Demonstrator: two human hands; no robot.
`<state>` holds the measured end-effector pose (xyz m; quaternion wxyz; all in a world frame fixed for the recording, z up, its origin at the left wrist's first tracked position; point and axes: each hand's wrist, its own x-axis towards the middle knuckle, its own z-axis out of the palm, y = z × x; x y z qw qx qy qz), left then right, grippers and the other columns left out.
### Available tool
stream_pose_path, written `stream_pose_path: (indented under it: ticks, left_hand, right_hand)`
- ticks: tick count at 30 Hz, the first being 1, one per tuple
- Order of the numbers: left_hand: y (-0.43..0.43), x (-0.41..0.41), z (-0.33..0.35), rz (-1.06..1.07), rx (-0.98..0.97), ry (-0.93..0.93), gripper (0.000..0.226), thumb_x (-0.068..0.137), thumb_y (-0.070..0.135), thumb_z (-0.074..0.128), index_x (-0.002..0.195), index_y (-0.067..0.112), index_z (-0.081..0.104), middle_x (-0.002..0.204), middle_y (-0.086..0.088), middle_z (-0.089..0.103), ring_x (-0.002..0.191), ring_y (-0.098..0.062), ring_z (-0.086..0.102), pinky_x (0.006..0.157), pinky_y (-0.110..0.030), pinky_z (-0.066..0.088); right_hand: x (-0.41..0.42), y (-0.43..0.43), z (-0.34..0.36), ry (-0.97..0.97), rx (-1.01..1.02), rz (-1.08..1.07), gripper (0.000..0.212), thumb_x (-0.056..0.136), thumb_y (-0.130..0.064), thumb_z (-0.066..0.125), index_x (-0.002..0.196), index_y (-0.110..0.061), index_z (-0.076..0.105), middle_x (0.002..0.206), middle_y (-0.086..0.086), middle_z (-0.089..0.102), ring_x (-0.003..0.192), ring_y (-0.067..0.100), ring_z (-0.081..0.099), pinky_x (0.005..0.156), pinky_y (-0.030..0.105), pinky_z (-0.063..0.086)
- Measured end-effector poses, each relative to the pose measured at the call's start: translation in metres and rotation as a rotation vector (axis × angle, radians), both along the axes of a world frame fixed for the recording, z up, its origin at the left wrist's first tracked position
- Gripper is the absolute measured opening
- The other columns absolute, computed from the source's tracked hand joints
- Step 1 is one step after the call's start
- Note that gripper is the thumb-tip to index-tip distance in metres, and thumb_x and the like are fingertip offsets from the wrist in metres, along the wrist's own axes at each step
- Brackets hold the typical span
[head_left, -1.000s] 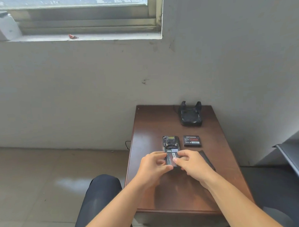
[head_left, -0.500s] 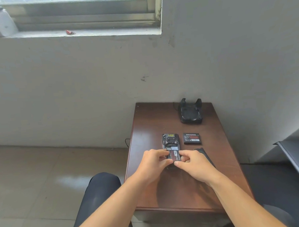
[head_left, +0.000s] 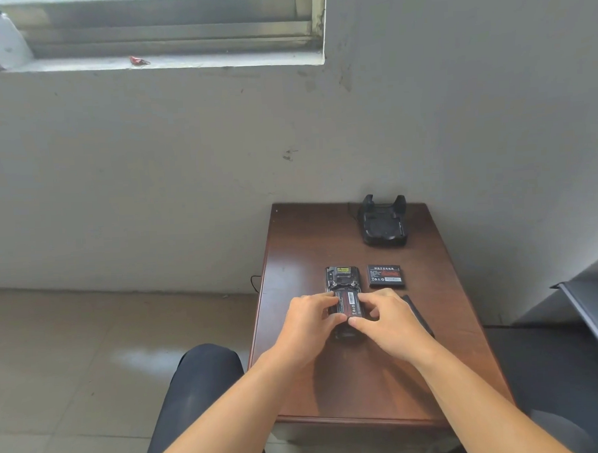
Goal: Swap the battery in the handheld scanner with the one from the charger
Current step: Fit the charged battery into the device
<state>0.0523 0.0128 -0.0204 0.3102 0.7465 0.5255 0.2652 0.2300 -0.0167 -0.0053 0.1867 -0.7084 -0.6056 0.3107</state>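
Pressing a black, red-labelled battery into the face-down handheld scanner, left hand and right hand pinch its edges; a spare battery lies beside.

a red scrap lies on the window sill.

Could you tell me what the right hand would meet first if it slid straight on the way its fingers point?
The right hand points left, its fingertips on the battery in the scanner. Going on, it would likely meet the left hand at the scanner's other edge.
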Motion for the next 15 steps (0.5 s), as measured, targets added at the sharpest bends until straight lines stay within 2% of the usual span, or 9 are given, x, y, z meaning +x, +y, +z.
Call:
stream_pose_path:
  ticks: [8, 12, 15]
  left_hand:
    - [0.003, 0.001, -0.008, 0.007, 0.081, 0.033, 0.024, 0.083, 0.028, 0.075, 0.098, 0.009, 0.074, 0.108, -0.009, 0.074, 0.083, -0.029, 0.063, 0.084, -0.042, 0.052]
    - [0.004, 0.002, -0.015, 0.001, 0.103, 0.039, 0.02, 0.078, 0.031, 0.074, 0.087, 0.013, 0.071, 0.091, 0.004, 0.071, 0.063, -0.015, 0.04, 0.071, -0.042, 0.05]
    - [0.003, 0.004, -0.016, 0.012, 0.078, 0.019, 0.023, 0.075, 0.031, 0.073, 0.09, 0.013, 0.073, 0.101, 0.002, 0.074, 0.063, -0.017, 0.045, 0.072, -0.04, 0.051]
  right_hand:
    - [0.003, 0.006, -0.006, 0.001, 0.023, 0.004, 0.063, 0.085, -0.037, 0.079, 0.144, -0.025, 0.058, 0.126, -0.003, 0.055, 0.096, 0.008, 0.058, 0.085, 0.02, 0.04]
    - [0.003, 0.007, -0.009, -0.008, 0.061, -0.005, 0.063, 0.08, -0.031, 0.083, 0.138, -0.022, 0.063, 0.119, -0.004, 0.058, 0.09, 0.005, 0.06, 0.081, 0.018, 0.041]
    - [0.001, 0.006, -0.01, 0.007, 0.074, -0.03, 0.063, 0.077, -0.027, 0.085, 0.136, -0.022, 0.064, 0.117, -0.004, 0.059, 0.09, 0.006, 0.061, 0.08, 0.018, 0.041]
